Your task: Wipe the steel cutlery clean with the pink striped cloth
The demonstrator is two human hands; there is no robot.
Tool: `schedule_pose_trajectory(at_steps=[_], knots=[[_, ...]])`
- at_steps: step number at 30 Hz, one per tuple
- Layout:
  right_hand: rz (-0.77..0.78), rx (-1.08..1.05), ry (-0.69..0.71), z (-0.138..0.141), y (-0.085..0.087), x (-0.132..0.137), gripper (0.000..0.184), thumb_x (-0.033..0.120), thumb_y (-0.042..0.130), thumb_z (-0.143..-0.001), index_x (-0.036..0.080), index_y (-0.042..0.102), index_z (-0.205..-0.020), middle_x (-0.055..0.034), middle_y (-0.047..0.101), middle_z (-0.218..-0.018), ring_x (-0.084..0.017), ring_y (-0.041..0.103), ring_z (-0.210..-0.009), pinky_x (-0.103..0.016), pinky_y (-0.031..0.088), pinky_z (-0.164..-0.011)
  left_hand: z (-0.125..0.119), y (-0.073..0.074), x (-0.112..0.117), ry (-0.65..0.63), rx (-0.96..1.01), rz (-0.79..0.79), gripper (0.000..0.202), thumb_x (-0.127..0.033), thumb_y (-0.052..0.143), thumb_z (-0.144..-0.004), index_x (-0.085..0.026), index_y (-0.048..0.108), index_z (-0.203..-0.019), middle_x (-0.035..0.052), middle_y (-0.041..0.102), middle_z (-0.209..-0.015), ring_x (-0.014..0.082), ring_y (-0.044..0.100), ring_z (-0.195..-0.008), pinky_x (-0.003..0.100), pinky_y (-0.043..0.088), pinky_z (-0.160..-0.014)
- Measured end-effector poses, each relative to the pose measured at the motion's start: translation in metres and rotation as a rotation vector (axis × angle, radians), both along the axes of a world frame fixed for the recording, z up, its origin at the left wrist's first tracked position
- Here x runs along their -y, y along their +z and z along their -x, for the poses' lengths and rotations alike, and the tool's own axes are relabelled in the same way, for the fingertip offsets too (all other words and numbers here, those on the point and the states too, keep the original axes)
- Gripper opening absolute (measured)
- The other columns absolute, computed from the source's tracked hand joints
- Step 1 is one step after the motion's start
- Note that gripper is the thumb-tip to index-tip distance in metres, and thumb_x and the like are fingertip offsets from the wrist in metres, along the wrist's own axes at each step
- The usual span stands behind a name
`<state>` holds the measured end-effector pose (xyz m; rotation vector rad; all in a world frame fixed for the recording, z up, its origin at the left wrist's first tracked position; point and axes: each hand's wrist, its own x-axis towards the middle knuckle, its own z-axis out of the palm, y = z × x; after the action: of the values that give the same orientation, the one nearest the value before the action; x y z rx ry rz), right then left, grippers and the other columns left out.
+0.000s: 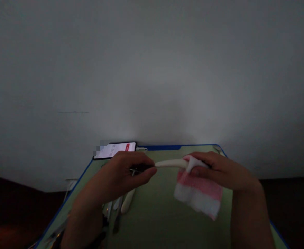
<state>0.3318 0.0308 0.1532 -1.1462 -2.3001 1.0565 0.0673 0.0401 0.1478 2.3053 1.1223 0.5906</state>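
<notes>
Over the green table (162,221), my left hand (126,174) pinches one end of a utensil with a smooth white handle (171,163). A bit of dark metal shows between those fingers, but the working end is mostly hidden, so its kind cannot be told. My right hand (216,167) is closed around the handle's other end through a pink and white cloth (200,193). The rest of the cloth hangs below that hand. Underneath my left hand and wrist lie several utensils, among them one with a white handle (127,201) and one darker piece (117,219).
At the table's back left corner lies a phone (115,150) with a lit screen, a white cable (142,149) beside it. A small metallic item (217,149) rests at the back right corner. A grey wall (157,76) rises right behind the blue table edge.
</notes>
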Motion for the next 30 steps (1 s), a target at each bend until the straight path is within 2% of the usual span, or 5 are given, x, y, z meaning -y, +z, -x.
schedule_pose_trajectory(at_steps=[11, 16, 22, 27, 30], knots=[[-0.007, 0.040, -0.038, -0.003, 0.001, 0.008, 0.033, 0.047, 0.043, -0.085, 0.016, 0.056, -0.091, 0.0001, 0.055, -0.071, -0.009, 0.049, -0.061, -0.021, 0.036, -0.053, -0.019, 0.007, 0.013, -0.001, -0.043, -0.003, 0.023, -0.033, 0.050, -0.083, -0.018, 0.066, -0.074, -0.0042, 0.056, -0.056, 0.0070, 0.048, -0.050, 0.016, 0.034, -0.046], [0.028, 0.058, -0.005, -0.003, 0.002, 0.009, 0.033, 0.047, 0.042, -0.086, 0.016, 0.055, -0.088, 0.0000, 0.054, -0.071, -0.009, 0.049, -0.061, -0.021, 0.036, -0.053, -0.024, 0.006, 0.016, -0.029, -0.058, 0.007, 0.028, -0.035, 0.048, -0.084, -0.018, 0.065, -0.070, -0.0041, 0.053, -0.053, 0.0071, 0.045, -0.048, 0.017, 0.032, -0.044], [0.026, 0.142, 0.015, 0.006, 0.003, 0.009, 0.034, 0.046, 0.037, -0.088, 0.016, 0.053, -0.081, -0.0003, 0.055, -0.069, -0.010, 0.049, -0.062, -0.022, 0.035, -0.055, -0.025, -0.002, 0.014, -0.055, -0.114, -0.035, 0.042, -0.039, 0.045, -0.086, -0.015, 0.057, -0.054, -0.0058, 0.041, -0.045, 0.0059, 0.034, -0.043, 0.018, 0.023, -0.039], [0.015, 0.197, 0.068, 0.010, 0.003, 0.010, 0.033, 0.046, 0.041, -0.086, 0.017, 0.054, -0.082, -0.0013, 0.057, -0.072, -0.011, 0.051, -0.065, -0.023, 0.033, -0.056, -0.031, -0.004, 0.014, -0.070, -0.136, -0.009, 0.044, -0.040, 0.044, -0.087, -0.015, 0.058, -0.054, -0.0052, 0.046, -0.044, 0.0058, 0.037, -0.041, 0.019, 0.024, -0.040], [-0.016, 0.182, 0.040, 0.011, 0.003, 0.010, 0.028, 0.044, 0.044, -0.085, 0.018, 0.055, -0.087, -0.0017, 0.059, -0.079, -0.012, 0.053, -0.072, -0.024, 0.035, -0.062, -0.035, 0.000, 0.013, -0.092, -0.114, 0.083, 0.047, -0.041, 0.037, -0.090, -0.015, 0.060, -0.059, -0.0040, 0.053, -0.047, 0.0066, 0.045, -0.043, 0.019, 0.029, -0.044]])
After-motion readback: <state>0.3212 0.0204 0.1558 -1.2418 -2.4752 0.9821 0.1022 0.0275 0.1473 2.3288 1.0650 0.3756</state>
